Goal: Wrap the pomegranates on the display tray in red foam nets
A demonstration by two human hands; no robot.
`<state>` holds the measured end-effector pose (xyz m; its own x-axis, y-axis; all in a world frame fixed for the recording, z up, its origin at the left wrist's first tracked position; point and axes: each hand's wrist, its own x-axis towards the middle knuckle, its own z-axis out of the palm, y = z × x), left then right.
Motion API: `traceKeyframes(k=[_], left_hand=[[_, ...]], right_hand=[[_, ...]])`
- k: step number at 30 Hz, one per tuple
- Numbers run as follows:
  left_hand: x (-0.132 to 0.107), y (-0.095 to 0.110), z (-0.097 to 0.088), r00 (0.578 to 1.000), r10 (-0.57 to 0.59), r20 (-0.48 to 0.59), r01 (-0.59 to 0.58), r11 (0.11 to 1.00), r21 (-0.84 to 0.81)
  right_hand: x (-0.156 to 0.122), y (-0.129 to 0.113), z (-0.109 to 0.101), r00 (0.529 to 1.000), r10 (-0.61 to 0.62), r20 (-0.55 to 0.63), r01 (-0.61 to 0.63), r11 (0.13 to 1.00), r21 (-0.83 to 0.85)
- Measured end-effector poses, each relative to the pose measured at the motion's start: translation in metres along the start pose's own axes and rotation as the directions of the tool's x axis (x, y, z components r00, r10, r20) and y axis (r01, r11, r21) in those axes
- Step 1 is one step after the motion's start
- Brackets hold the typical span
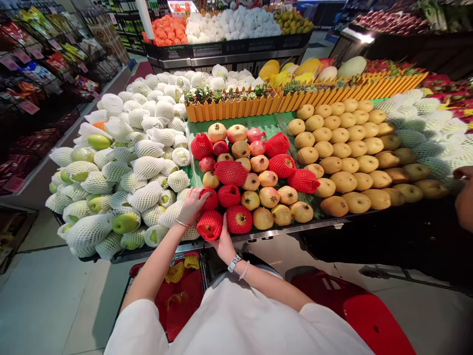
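My left hand rests with curled fingers on a pomegranate in red foam netting at the front left of the pomegranate patch. My right hand cups the near side of another red-netted pomegranate at the display's front edge. Bare and netted pomegranates lie on green mesh matting behind them. A watch and a bracelet sit on my right wrist.
White-netted green fruit is heaped at left, yellow pears at right. An orange picket divider runs behind. A red trolley stands below me. Another person's dark sleeve crosses the front right. Snack shelves line the left aisle.
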<state>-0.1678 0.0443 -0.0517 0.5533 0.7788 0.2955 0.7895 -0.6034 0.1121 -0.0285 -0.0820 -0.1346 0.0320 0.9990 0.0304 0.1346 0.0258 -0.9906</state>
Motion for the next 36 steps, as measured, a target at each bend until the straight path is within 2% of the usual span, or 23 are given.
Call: traceKeyframes(k=[4, 7, 12, 14, 16, 17, 20, 22, 26, 30, 33, 36], left_hand=[[0.001, 0.001, -0.001, 1.000, 0.019, 0.019, -0.020, 1.000, 0.022], [0.004, 0.001, -0.005, 0.999, 0.017, 0.044, -0.018, 0.999, 0.036], [-0.007, 0.008, -0.037, 0.997, 0.022, 0.079, -0.017, 0.998, -0.061], [-0.023, 0.017, -0.050, 0.997, -0.065, 0.032, 0.070, 0.978, -0.196], [-0.042, 0.031, -0.054, 0.976, -0.219, 0.009, 0.204, 0.891, -0.405], [-0.052, 0.039, -0.052, 0.961, -0.274, 0.036, 0.253, 0.820, -0.513], [-0.075, 0.058, -0.033, 0.946, -0.274, 0.171, 0.313, 0.644, -0.698], [-0.082, 0.065, -0.018, 0.943, -0.274, 0.189, 0.323, 0.613, -0.721], [-0.080, 0.067, 0.001, 0.951, -0.282, 0.126, 0.295, 0.709, -0.640], [-0.070, 0.067, 0.011, 0.958, -0.279, 0.064, 0.262, 0.763, -0.591], [-0.067, 0.072, 0.010, 0.954, -0.296, 0.052, 0.273, 0.781, -0.562], [-0.080, 0.074, -0.002, 0.957, -0.287, 0.039, 0.267, 0.821, -0.505]], right_hand=[[-0.002, -0.002, -0.002, 0.997, -0.016, -0.080, 0.014, 1.000, -0.020], [-0.004, -0.002, -0.003, 0.996, -0.039, -0.084, 0.037, 0.999, -0.021], [0.000, 0.002, -0.012, 0.999, 0.018, 0.040, -0.016, 0.998, -0.058], [0.003, 0.004, -0.014, 0.996, 0.037, 0.082, -0.032, 0.997, -0.064], [0.005, 0.003, -0.014, 0.994, 0.053, 0.101, -0.047, 0.997, -0.055], [0.004, 0.002, -0.014, 0.993, 0.060, 0.103, -0.056, 0.997, -0.045], [-0.007, -0.007, -0.018, 0.990, 0.075, 0.119, -0.073, 0.997, -0.025], [-0.020, -0.015, -0.027, 0.982, 0.075, 0.174, -0.067, 0.997, -0.049], [-0.044, -0.036, -0.055, 0.946, 0.071, 0.317, -0.035, 0.992, -0.118], [-0.045, -0.047, -0.070, 0.898, 0.107, 0.427, -0.055, 0.990, -0.131], [-0.038, -0.049, -0.073, 0.858, 0.133, 0.496, -0.074, 0.988, -0.136], [-0.035, -0.052, -0.087, 0.838, 0.106, 0.536, -0.059, 0.993, -0.104]])
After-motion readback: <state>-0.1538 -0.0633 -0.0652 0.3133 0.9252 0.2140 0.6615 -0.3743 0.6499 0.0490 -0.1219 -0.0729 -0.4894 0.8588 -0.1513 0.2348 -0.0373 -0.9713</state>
